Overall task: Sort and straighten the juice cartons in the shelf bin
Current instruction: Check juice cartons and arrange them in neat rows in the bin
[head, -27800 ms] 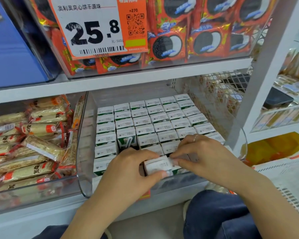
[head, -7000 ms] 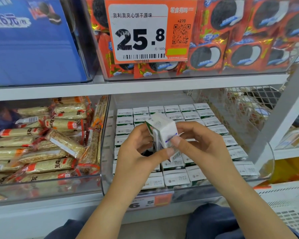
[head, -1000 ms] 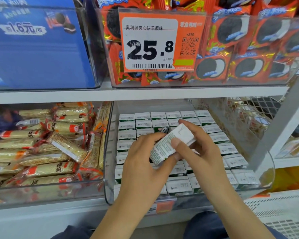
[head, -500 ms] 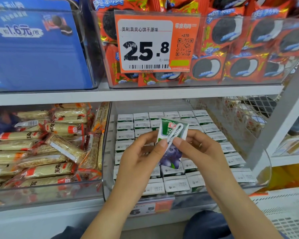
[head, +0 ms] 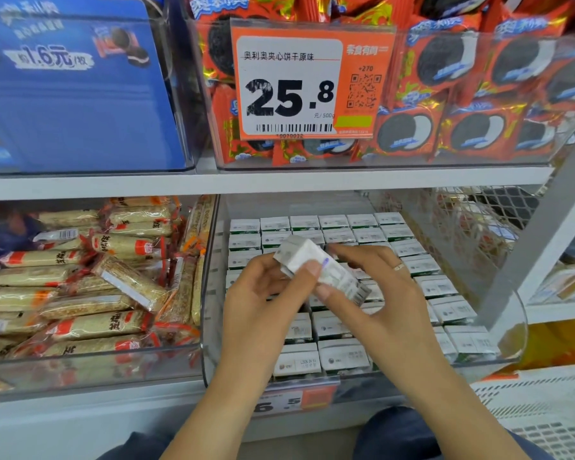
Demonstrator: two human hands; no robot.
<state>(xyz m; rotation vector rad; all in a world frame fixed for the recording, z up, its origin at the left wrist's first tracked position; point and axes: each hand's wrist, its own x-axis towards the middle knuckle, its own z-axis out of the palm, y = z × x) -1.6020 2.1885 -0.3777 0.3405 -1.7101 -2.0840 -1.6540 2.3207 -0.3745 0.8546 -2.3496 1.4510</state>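
A small white juice carton (head: 316, 265) is held tilted above the clear shelf bin (head: 210, 327), its pale side facing me. My left hand (head: 266, 303) grips its left end with the thumb on top. My right hand (head: 375, 293) pinches its right end. Below the hands, several rows of matching cartons (head: 342, 358) stand upright in the bin, white tops up, from the front wall to the back. My hands hide the middle rows.
A clear bin of wrapped snack bars (head: 90, 283) sits to the left. Above are a blue cookie box (head: 77, 94), red cookie packs (head: 478, 94) and an orange price tag (head: 309, 81). A white shelf post (head: 541, 227) rises at right. My knees are below.
The carton has turned in my hands: half a second ago its green and blueberry front faced me upright, now it lies tilted with a white side up. Both hands sit slightly lower.
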